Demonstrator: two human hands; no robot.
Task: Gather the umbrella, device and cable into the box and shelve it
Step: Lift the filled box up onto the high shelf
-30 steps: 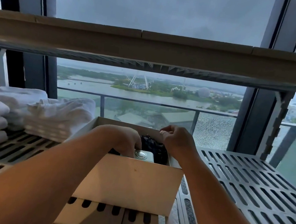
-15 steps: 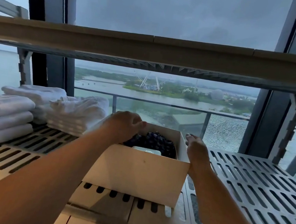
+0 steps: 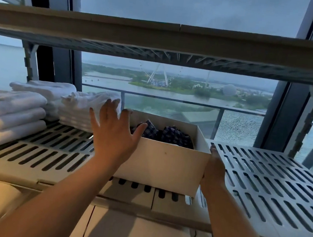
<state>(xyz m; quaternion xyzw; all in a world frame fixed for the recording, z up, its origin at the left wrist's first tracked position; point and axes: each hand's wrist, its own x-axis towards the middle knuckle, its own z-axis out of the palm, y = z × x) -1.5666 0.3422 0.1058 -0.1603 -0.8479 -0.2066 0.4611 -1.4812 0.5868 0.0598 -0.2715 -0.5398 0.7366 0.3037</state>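
Observation:
An open cardboard box sits on the slatted white shelf, near its front edge. A dark plaid umbrella lies inside it; the device and cable are hidden below the box wall. My left hand is spread flat, fingers apart, in front of the box's left front corner; I cannot tell if it touches the box. My right hand lies flat against the box's right side wall, fingers pointing away from me.
Stacks of folded white towels fill the shelf's left part, with another pile right beside the box. An upper shelf hangs above. Behind is a window wall. The slatted shelf stretches bare to the right of the box.
My left hand came off the box's rim and opened flat at the front left corner. My right hand slid down along the right wall. The camera view rose and shifted.

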